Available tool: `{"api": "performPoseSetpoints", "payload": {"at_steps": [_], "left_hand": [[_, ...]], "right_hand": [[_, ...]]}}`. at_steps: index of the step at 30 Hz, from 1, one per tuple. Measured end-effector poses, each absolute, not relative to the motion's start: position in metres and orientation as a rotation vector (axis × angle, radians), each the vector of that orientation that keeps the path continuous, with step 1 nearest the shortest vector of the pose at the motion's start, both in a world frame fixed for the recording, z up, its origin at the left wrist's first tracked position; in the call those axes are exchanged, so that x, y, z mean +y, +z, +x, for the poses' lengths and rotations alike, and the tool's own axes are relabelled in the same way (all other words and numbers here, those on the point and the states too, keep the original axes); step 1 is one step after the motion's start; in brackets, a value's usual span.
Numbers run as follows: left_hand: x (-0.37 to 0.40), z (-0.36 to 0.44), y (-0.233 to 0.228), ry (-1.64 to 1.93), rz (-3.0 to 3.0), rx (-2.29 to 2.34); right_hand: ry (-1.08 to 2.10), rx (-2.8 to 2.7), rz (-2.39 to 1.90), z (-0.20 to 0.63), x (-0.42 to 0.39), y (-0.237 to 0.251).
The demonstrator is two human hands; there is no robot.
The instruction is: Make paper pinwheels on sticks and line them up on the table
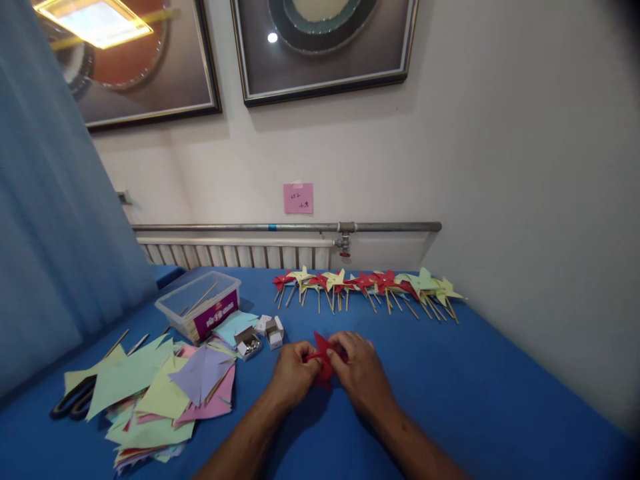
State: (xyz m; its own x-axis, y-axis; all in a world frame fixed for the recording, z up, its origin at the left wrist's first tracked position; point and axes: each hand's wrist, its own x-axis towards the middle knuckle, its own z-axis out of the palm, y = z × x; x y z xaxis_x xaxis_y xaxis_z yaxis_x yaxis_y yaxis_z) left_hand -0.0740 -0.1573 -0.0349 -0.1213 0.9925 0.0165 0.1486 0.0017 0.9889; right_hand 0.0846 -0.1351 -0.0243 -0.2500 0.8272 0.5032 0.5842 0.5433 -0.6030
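Because fingers cover part of it, the red paper piece only partly shows. Count: one, just above the near middle of the desk, between the two hands. Left hand: thumb and index pinched on its left edge. Right hand: thumb and fingers gripping its right side. Visible long axis runs roughly near-to-far, with one sharp corner pointing up the view toward the pinwheels; can't tell its tilt off the desk.

Other counts: pinwheels, one row along the far edge, overlapping, so no exact number; red, yellow and pale green, sticks mostly toward the person. One clear tub with purple label, few sticks inside. Two small open boxes near it, one with shiny metal bits. One loose pile of cut paper sheets, too mixed to count, lavender on top. One pair of black-handled scissors left of the pile.
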Motion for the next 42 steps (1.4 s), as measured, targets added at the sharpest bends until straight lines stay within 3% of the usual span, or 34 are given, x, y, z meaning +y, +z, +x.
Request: {"api": "performPoseSetpoints", "payload": {"at_steps": [4, 11, 18, 42], "left_hand": [[-0.154, -0.075, -0.038, 1.248, 1.194, 1.432], [-0.151, -0.08, -0.043, 1.229, 1.109, 1.36], [-0.155, -0.078, -0.036, 1.206, 1.12, 1.284], [-0.159, -0.084, -0.033, 1.101, 1.061, 1.209]], "right_hand": [[0.456, -1.958, -1.089, 0.084, -0.139, -0.019], [0.971, -1.785, -0.971, 0.088, -0.129, -0.02], [0.944, -1.803, -0.984, 0.091, -0.127, -0.018], [1.792, -1.666, -0.793, 0.124, -0.119, -0.004]]}}
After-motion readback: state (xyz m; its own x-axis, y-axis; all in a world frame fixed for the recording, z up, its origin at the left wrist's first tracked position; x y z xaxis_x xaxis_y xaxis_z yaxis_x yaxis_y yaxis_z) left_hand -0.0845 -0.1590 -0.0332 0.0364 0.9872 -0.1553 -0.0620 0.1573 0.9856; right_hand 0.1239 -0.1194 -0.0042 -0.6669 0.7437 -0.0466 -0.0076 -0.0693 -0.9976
